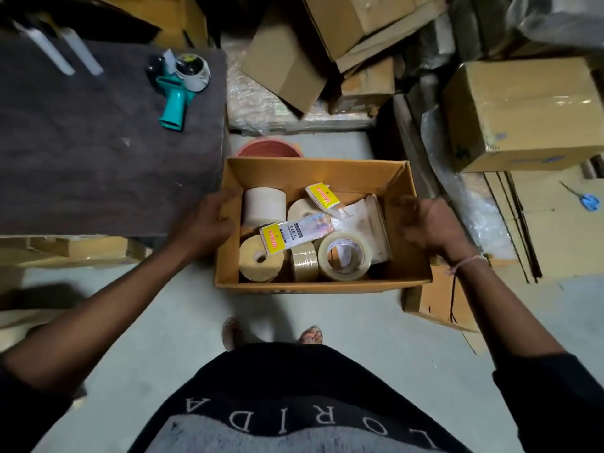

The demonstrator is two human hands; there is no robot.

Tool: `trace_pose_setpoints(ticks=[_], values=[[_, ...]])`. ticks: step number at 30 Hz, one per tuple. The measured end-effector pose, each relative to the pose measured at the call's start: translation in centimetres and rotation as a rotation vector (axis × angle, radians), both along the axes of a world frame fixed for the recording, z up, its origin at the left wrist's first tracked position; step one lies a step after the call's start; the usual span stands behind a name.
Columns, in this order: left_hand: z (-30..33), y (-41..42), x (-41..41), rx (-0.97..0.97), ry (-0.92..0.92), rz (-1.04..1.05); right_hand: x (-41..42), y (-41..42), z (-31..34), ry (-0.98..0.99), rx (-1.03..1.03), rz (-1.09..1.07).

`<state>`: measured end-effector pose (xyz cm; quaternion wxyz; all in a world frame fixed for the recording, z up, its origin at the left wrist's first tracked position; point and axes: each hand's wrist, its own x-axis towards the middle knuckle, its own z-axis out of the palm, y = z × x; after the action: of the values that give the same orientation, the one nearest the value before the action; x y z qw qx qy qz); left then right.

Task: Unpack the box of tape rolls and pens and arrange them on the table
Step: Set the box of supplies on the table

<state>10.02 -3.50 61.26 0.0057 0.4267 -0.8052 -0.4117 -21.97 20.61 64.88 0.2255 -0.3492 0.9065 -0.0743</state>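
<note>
An open cardboard box [313, 173] is held above the floor, just right of the dark table [81, 152]. My left hand [209, 223] grips its left wall and my right hand [431, 227] grips its right wall. Inside lie several tape rolls: a tall beige roll [264, 206], a tan roll [258, 259], a narrow brown roll [304, 264] and a clear roll [343, 255]. Two yellow-topped pen packs [294, 235] [322, 195] rest on the rolls, beside a stack of paper packets [369, 220].
A teal tape dispenser [178, 89] and two white tubes [65, 50] lie on the table. Cardboard boxes [523, 112] crowd the back and right. A red bucket [269, 148] stands behind the held box. Blue scissors [585, 199] lie on flat cardboard at right.
</note>
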Motion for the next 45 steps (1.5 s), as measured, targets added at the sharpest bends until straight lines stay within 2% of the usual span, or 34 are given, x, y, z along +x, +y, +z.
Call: trace_pose_setpoints(ticks=[8, 16, 20, 31, 39, 45], values=[[2.9, -7.8, 5.8, -0.157, 0.018, 0.112, 5.6, -9.3, 3.2, -0.024, -0.065, 0.063], [1.0, -16.0, 13.8, -0.235, -0.066, 0.251, 13.2, -20.2, 0.7, -0.06, -0.109, 0.142], [0.3, -18.6, 16.9, -0.255, -0.08, 0.331, 17.3, -24.5, 0.2, -0.015, -0.116, 0.177], [-1.1, -24.0, 20.8, -0.385, -0.127, 0.384, 22.5, -30.5, -1.0, 0.06, -0.161, 0.21], [0.1, -27.4, 24.0, -0.468, -0.322, 0.438, 25.8, -35.7, -2.2, 0.075, -0.186, 0.28], [0.0, -31.2, 27.6, -0.459, -0.326, 0.49, 28.9, -40.8, -2.0, 0.065, -0.135, 0.3]])
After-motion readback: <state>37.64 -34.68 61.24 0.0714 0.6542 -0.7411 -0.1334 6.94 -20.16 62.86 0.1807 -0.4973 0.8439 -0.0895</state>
